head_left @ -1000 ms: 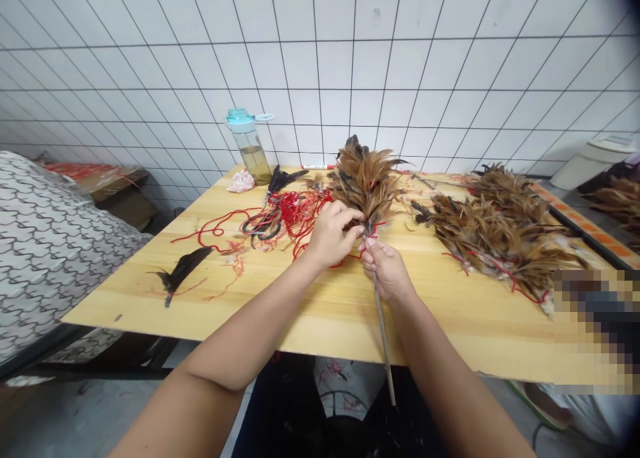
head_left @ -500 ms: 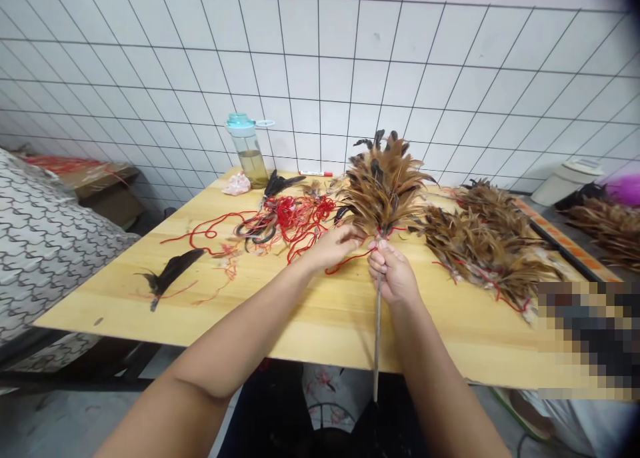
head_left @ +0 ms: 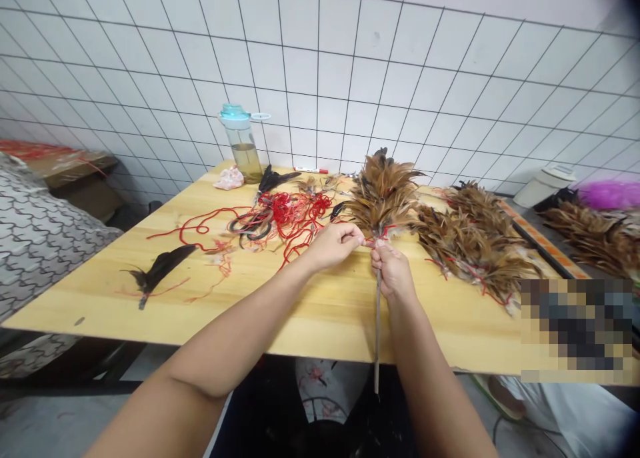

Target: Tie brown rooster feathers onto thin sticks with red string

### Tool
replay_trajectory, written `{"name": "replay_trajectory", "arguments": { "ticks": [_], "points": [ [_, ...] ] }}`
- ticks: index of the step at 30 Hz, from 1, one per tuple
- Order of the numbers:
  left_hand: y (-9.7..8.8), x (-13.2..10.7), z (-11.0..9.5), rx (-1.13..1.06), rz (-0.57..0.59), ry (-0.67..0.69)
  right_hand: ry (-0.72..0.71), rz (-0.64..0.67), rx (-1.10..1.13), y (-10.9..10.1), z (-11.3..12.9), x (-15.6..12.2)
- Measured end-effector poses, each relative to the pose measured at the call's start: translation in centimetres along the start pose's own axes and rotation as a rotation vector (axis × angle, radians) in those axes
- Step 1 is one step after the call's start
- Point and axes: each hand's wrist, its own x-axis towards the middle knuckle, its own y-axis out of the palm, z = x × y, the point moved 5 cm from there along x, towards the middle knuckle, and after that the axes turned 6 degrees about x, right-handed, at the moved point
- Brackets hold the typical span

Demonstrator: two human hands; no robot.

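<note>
A feather duster (head_left: 384, 191) with brown and black feathers stands roughly upright in front of me, its thin stick (head_left: 377, 338) reaching down past the table edge. My right hand (head_left: 393, 266) is closed around the stick just below the feathers. Beside it, my left hand (head_left: 336, 246) pinches a red string (head_left: 369, 243) that runs to the base of the feathers. Left of the hands lies a tangle of red string (head_left: 287, 211), with the dark handles of scissors (head_left: 250, 226) partly under it.
On the wooden table (head_left: 280, 325) a black feather (head_left: 165, 268) lies at left and bundles of brown feathers (head_left: 470, 238) at right. A water bottle (head_left: 243, 145), a crumpled pink-white wad (head_left: 229, 178) and a red-and-white marker (head_left: 311, 171) are at the back, near the tiled wall.
My left hand has gone from loosely spread fingers to a pinch on the red string beside the stick. The feather head has turned slightly; my right hand keeps its hold. The view has shifted.
</note>
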Motion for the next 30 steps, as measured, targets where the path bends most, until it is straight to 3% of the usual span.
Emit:
{"name": "replay_trajectory", "arguments": {
  "ticks": [7, 14, 17, 21, 23, 25, 30],
  "points": [
    [0.0, -0.1, -0.2, -0.027, -0.095, -0.053, -0.103, -0.061, -0.114, 0.6, -0.1, -0.3],
    [-0.6, 0.5, 0.8, 0.296, -0.06, 0.047, -0.079, -0.068, -0.092, -0.1, 0.3, -0.3],
    [0.5, 0.5, 1.1, 0.115, 0.022, 0.017, -0.104, -0.055, -0.09, 0.4, 0.8, -0.7],
    [3.4, -0.3, 0.4, -0.473, 0.245, -0.013, -0.204, -0.015, -0.143, 1.4, 1.8, -1.6],
    [4.1, -0.6, 0.2, -0.653, 0.318, -0.072, -0.238, 0.011, -0.184, 1.8, 2.2, -2.0],
    [3.9, -0.7, 0.2, -0.649, 0.304, -0.112, -0.278, 0.016, -0.25, 1.8, 2.6, -2.3],
    [1.9, -0.3, 0.0, -0.465, 0.13, -0.156, -0.427, -0.085, -0.57, 1.4, 3.6, -3.1]
  ]
}}
